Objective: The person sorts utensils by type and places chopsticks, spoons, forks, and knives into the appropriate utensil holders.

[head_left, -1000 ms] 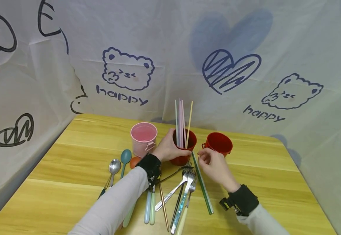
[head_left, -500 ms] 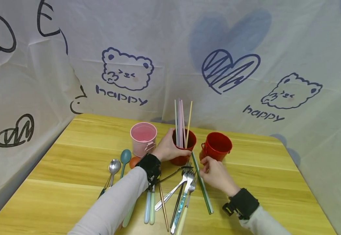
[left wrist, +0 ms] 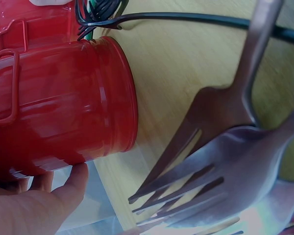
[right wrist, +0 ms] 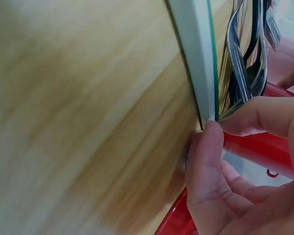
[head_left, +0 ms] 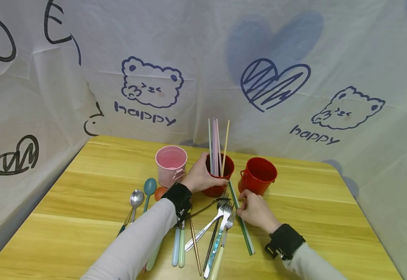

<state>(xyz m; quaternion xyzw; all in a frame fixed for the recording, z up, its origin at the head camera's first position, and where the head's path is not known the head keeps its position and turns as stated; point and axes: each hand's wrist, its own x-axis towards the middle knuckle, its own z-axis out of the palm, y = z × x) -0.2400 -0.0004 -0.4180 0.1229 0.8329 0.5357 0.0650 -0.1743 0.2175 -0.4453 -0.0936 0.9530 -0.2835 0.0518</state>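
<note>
My left hand (head_left: pixel 203 174) grips a small red bucket (head_left: pixel 217 191) from its left side, thumb across the front. Several pastel straws (head_left: pixel 216 147) stand upright in that bucket. In the left wrist view the bucket's wall (left wrist: pixel 63 103) shows above the fingers. My right hand (head_left: pixel 257 210) is low over the table at a pair of green straws (head_left: pixel 243 227), which lie lengthwise. In the right wrist view the thumb and index fingertip (right wrist: pixel 213 134) meet at a pale green straw (right wrist: pixel 198 63), pinching it. A second red bucket (head_left: pixel 259 175) stands just beyond the right hand.
A pink bucket (head_left: pixel 171 163) stands at back left. Several forks (head_left: pixel 224 214) lie left of the green straws. Metal spoons (head_left: pixel 136 199) and a teal spoon (head_left: pixel 150 187) lie further left, partly under the left forearm. A hanging cloth (head_left: pixel 203 77) backs the table.
My right hand has moved down and toward me, away from the right-hand red bucket's rim, onto the green straws. The left hand stays on its bucket.
</note>
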